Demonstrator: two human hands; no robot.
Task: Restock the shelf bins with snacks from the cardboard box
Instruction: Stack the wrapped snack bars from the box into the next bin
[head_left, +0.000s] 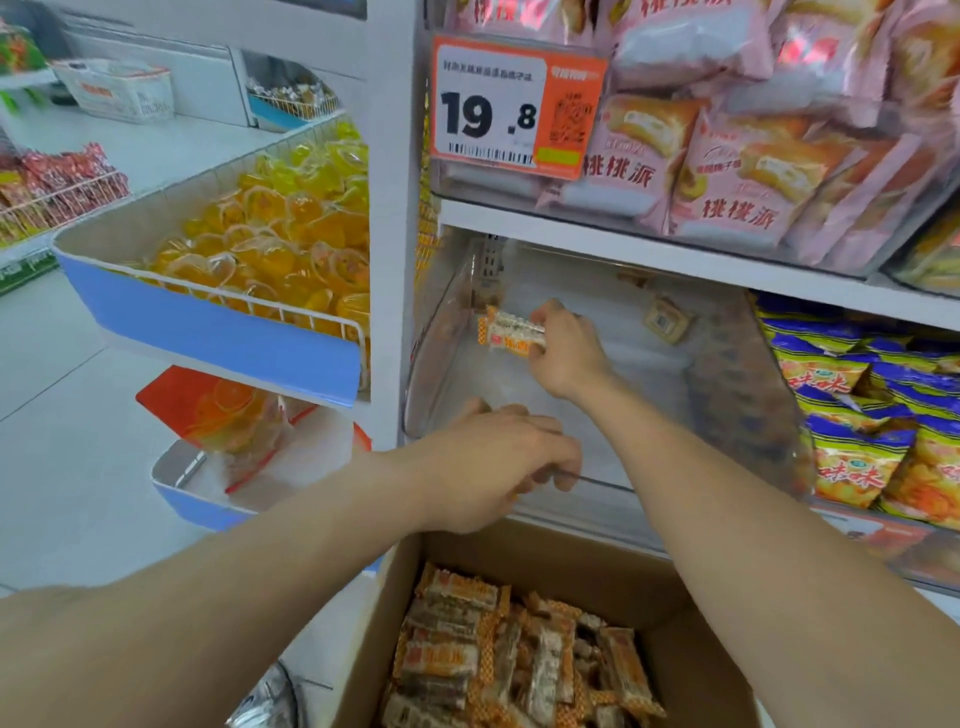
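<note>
Inside near-empty clear shelf bin (639, 374), pinching 1 light, crinkly snack bar (511, 332) mid-length with right hand (566, 353); hold of curled left hand (493, 462) unclear.

Orange-white snack pkts (511, 657), brown cardboard box (691, 623)

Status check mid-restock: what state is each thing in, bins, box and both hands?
Clear bin: nearly empty, a few stray packs at the back.
Cardboard box: open, well filled with snack packs.
Right hand: inside the clear bin, pinches a single pack.
Left hand: at the bin's front rim, fingers curled; hold unclear.
Jelly basket: heaped full.
Pink pie bin: full.
</note>
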